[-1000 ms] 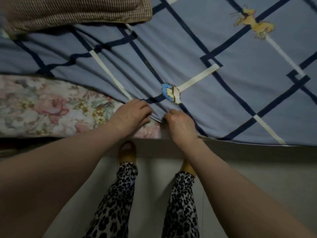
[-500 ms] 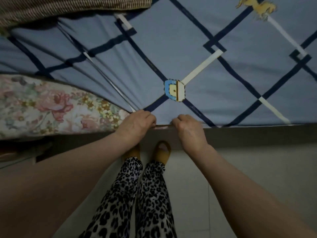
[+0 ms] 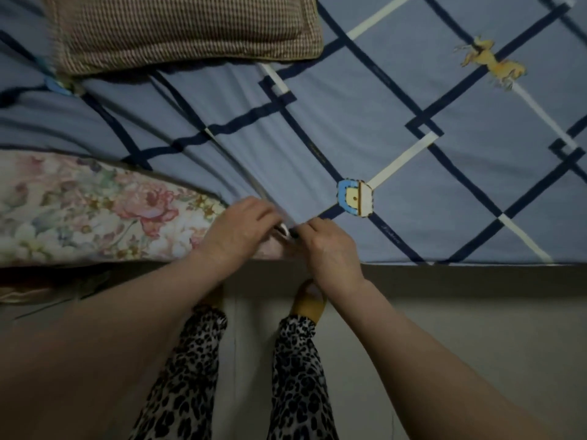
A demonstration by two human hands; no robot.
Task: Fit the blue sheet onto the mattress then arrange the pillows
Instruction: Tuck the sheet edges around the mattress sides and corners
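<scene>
The blue sheet (image 3: 365, 128), with dark blue and cream lines in a diamond pattern, covers most of the mattress. At the near left the floral mattress cover (image 3: 82, 211) lies bare. My left hand (image 3: 241, 230) and my right hand (image 3: 327, 246) meet at the sheet's hem near the bed's front edge, and both pinch the fabric there. Folds run from the hem toward the far left. A brown checked pillow (image 3: 184, 27) lies on the sheet at the top left.
The bed's dark side (image 3: 460, 277) runs across the view below the sheet. My legs in leopard-print trousers (image 3: 295, 376) and yellow slippers (image 3: 309, 301) stand on the pale floor (image 3: 444, 328) close to the bed.
My hands have drawn the hem back up onto the mattress top and closer together. The view has tilted up, so more of the pillow shows. My feet have moved apart.
</scene>
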